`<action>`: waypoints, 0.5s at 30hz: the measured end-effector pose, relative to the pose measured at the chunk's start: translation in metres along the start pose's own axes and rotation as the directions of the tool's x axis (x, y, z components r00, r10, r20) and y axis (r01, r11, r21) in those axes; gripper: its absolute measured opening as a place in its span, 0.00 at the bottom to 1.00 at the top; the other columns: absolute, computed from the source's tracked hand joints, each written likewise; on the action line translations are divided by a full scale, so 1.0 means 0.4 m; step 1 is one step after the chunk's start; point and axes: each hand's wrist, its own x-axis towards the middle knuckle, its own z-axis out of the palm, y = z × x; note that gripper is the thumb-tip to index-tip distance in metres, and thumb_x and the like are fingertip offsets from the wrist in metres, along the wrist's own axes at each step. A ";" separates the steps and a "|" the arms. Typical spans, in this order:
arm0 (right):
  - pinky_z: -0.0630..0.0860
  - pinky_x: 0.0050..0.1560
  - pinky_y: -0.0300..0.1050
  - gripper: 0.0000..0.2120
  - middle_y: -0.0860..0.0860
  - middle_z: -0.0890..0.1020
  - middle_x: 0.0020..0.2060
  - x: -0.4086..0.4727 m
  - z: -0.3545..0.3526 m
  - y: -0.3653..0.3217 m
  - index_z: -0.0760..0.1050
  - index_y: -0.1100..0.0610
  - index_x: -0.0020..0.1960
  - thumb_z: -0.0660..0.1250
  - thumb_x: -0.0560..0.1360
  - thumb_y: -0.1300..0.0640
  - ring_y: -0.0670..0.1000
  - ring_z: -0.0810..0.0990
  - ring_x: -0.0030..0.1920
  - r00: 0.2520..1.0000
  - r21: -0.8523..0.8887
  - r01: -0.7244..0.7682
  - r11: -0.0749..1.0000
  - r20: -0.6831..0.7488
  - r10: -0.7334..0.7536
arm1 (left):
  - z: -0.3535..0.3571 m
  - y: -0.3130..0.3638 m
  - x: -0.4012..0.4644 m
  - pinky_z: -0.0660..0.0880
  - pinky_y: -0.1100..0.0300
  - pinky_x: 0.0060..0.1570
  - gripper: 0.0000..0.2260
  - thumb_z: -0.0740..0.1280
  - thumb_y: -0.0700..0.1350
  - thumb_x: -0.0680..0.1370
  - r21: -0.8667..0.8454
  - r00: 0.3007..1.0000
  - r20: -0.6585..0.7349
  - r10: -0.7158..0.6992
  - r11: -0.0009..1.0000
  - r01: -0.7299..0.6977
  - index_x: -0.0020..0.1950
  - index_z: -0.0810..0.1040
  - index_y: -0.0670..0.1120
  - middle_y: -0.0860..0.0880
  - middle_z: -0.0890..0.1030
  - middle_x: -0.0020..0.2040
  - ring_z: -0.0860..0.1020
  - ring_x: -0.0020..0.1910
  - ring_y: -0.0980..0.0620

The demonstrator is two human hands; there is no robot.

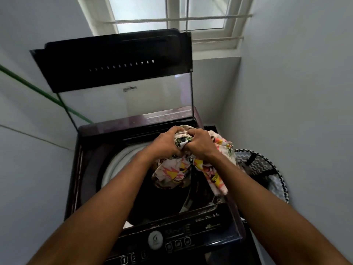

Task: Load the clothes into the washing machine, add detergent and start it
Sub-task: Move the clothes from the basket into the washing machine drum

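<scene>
Both hands together over open top-loader, knuckles up. Left hand (165,144) and right hand (198,143) side by side, nearly touching, fingers curled tight into bunched floral garment (172,174). Garment hanging down from both fists, long axis roughly vertical, loose ends pointing down toward dark drum opening (158,199) directly below hands; one tail trailing down-right past right wrist over machine's right rim. Washing machine (91,169) below and around forearms, lid (114,60) raised upright beyond hands. Control panel (172,240) nearer than hands, under forearms. Zigzag-pattern laundry basket (267,169) right of right forearm, beside machine. Window (172,14) far above hands
</scene>
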 end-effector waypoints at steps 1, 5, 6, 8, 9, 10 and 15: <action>0.72 0.36 0.32 0.13 0.47 0.84 0.40 0.003 0.019 -0.019 0.84 0.54 0.47 0.76 0.62 0.60 0.42 0.80 0.37 1.000 0.012 0.019 1.000 0.016 -0.020 | -0.016 -0.019 -0.013 0.77 0.59 0.46 0.37 0.79 0.43 0.64 0.011 1.000 -0.004 -0.015 1.000 0.015 0.68 0.68 0.58 0.49 0.80 0.55 0.80 0.51 0.49; 0.79 0.40 0.41 0.16 0.46 0.85 0.40 0.009 0.108 -0.064 0.83 0.53 0.48 0.75 0.60 0.58 0.45 0.83 0.41 0.993 0.034 0.065 0.997 0.097 -0.068 | -0.054 -0.099 -0.070 0.79 0.56 0.48 0.36 0.79 0.43 0.65 0.019 0.997 -0.025 -0.070 0.997 0.071 0.68 0.68 0.58 0.48 0.80 0.56 0.80 0.51 0.49; 0.79 0.40 0.43 0.16 0.46 0.85 0.39 0.011 0.131 -0.065 0.83 0.52 0.48 0.75 0.59 0.57 0.45 0.83 0.40 0.990 0.020 0.073 0.997 0.117 -0.075 | -0.058 -0.119 -0.085 0.80 0.55 0.49 0.36 0.79 0.43 0.65 0.014 0.997 -0.024 -0.079 0.997 0.079 0.68 0.68 0.57 0.48 0.80 0.56 0.80 0.51 0.49; 0.80 0.40 0.46 0.17 0.47 0.85 0.39 0.009 0.173 -0.069 0.82 0.53 0.48 0.74 0.60 0.54 0.46 0.83 0.40 0.986 -0.029 0.076 0.997 0.152 -0.071 | -0.059 -0.157 -0.109 0.79 0.56 0.48 0.36 0.78 0.43 0.66 0.027 0.996 -0.018 -0.091 0.995 0.092 0.70 0.67 0.55 0.47 0.79 0.58 0.79 0.52 0.49; 0.79 0.41 0.45 0.17 0.47 0.84 0.40 0.007 0.190 -0.068 0.82 0.53 0.49 0.75 0.60 0.53 0.47 0.82 0.40 0.983 -0.047 0.066 0.997 0.173 -0.057 | -0.055 -0.175 -0.117 0.77 0.58 0.46 0.36 0.78 0.43 0.67 0.049 0.995 -0.017 -0.095 0.994 0.096 0.71 0.66 0.53 0.47 0.79 0.59 0.79 0.52 0.50; 0.79 0.41 0.43 0.18 0.48 0.84 0.40 0.005 0.208 -0.066 0.82 0.54 0.50 0.76 0.61 0.53 0.48 0.82 0.40 0.979 -0.066 0.047 0.997 0.203 -0.033 | -0.051 -0.193 -0.126 0.74 0.59 0.45 0.35 0.78 0.43 0.67 0.077 0.995 -0.018 -0.101 0.992 0.103 0.71 0.67 0.52 0.48 0.78 0.60 0.78 0.53 0.50; 0.80 0.47 0.47 0.28 0.51 0.83 0.47 -0.007 0.264 -0.047 0.79 0.55 0.56 0.79 0.60 0.45 0.50 0.81 0.46 0.916 -0.222 0.006 0.975 0.392 0.083 | -0.014 -0.265 -0.151 0.77 0.53 0.53 0.31 0.77 0.50 0.67 0.237 0.982 0.022 -0.188 0.955 0.177 0.67 0.69 0.52 0.45 0.74 0.63 0.76 0.59 0.46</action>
